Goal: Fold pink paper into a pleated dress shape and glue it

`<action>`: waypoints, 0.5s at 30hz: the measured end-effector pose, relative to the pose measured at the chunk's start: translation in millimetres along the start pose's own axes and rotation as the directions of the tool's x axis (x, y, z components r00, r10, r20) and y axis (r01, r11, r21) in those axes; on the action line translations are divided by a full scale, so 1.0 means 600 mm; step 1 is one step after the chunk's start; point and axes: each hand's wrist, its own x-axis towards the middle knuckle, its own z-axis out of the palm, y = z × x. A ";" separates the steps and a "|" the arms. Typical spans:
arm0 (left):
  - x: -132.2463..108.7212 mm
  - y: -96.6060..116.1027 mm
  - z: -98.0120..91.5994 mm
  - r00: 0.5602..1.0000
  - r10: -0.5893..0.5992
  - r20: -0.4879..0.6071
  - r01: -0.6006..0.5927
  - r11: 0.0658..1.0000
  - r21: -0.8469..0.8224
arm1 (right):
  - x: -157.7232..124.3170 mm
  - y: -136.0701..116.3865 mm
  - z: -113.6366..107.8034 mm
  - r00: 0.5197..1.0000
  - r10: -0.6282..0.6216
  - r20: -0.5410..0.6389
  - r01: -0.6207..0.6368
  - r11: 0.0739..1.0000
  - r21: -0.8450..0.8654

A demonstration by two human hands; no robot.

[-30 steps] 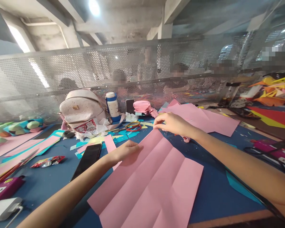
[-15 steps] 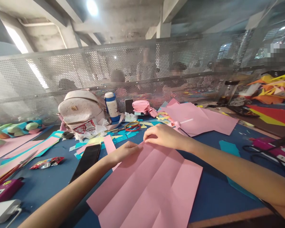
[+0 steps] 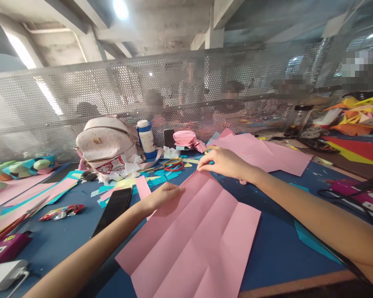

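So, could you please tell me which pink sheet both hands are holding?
The creased pink sheet in front, with left hand and right hand at its far edge; the other pink sheets, behind and at left, lie unheld.

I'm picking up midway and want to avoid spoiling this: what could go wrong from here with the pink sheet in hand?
1. The creased pink sheet could fold askew: it already carries several parallel creases.
2. The left hand and right hand both hold its upper edge, so pulling them apart might tear it.
3. The left forearm runs close beside the black phone and might nudge it.
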 end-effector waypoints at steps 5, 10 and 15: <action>0.002 -0.002 -0.001 1.000 -0.012 -0.010 0.012 1.000 -0.019 | 0.000 0.015 -0.017 0.998 0.062 -0.020 -0.064 0.993 -0.103; 0.007 -0.009 -0.002 0.999 -0.009 -0.052 0.007 0.999 -0.047 | -0.001 0.025 -0.021 0.993 0.101 -0.054 -0.104 0.993 -0.057; 0.008 -0.009 -0.001 0.990 -0.004 -0.138 -0.012 0.993 -0.118 | -0.002 0.014 -0.007 0.996 0.058 -0.073 -0.053 0.996 0.078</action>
